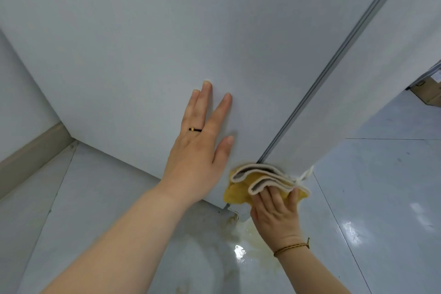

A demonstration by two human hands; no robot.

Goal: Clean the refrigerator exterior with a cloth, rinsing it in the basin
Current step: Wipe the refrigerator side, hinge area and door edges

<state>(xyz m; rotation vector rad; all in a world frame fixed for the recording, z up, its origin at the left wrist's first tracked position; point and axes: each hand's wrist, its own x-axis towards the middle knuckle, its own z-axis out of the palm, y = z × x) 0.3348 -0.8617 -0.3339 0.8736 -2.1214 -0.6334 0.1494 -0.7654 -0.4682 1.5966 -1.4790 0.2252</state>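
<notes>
A hand wipes the bottom of the fridge with a yellow cloth.

The left hand (pixel 198 150) lies flat on the white refrigerator (pixel 143 43) side, fingers straight and a little apart, with a dark ring (pixel 195 129) on one finger. The right hand (pixel 276 215) holds the cloth (pixel 260 179) against the low corner of the refrigerator, just above the floor (pixel 370 198). Its fingertips are tucked inside the folds and its thumb presses on the cloth. A yellow wet stain (pixel 253 229) is on the floor under that hand.
</notes>
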